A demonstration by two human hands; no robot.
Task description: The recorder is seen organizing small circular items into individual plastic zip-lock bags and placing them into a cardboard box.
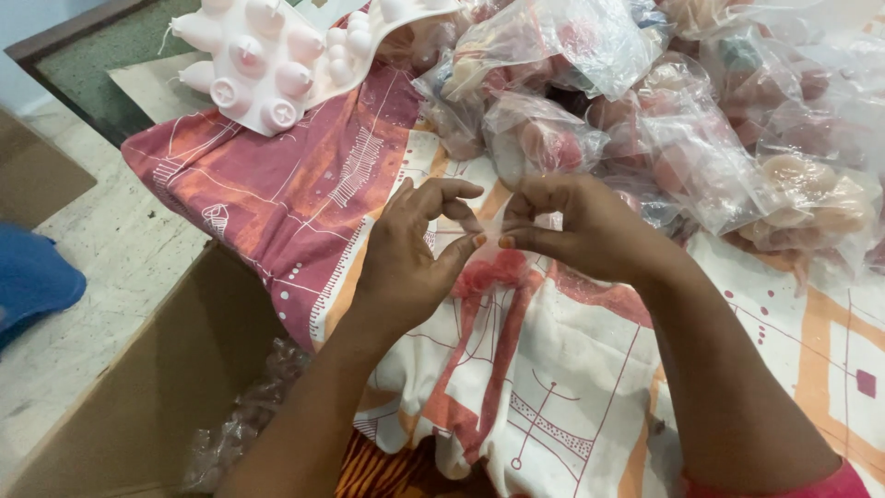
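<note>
1. A small clear bag (490, 242) with red pieces inside hangs between the two hands, just above the cloth, near the middle of the view.
2. The left hand (410, 254) pinches the bag's top edge with thumb and forefinger; its other fingers curl above.
3. The right hand (576, 226) pinches the same edge from the other side, thumb tip almost touching the left thumb tip.
4. Both thumbnails carry orange polish. A pink sleeve (811, 484) shows at the right forearm, bottom right.
5. Under the hands lies a cloth (304, 194) patterned in white, orange and dark pink with thin line drawings; it is rumpled and drapes over the near edge.
6. Beyond the hands, a heap of filled bags (701, 120) covers the upper right of the cloth; they hold rounded pink, red and beige pieces, too blurred through the plastic to name.
7. At upper left a white mould (277, 65) with rounded knobs rests on the cloth's far corner.
8. Lower left, an open cardboard box (147, 387) stands just beside the cloth, with crumpled clear plastic (244, 415) inside.
9. The floor (101, 249) is pale speckled stone; a blue thing (32, 277) sits at the left edge, and a dark green mat (101, 55) lies at the top left.
</note>
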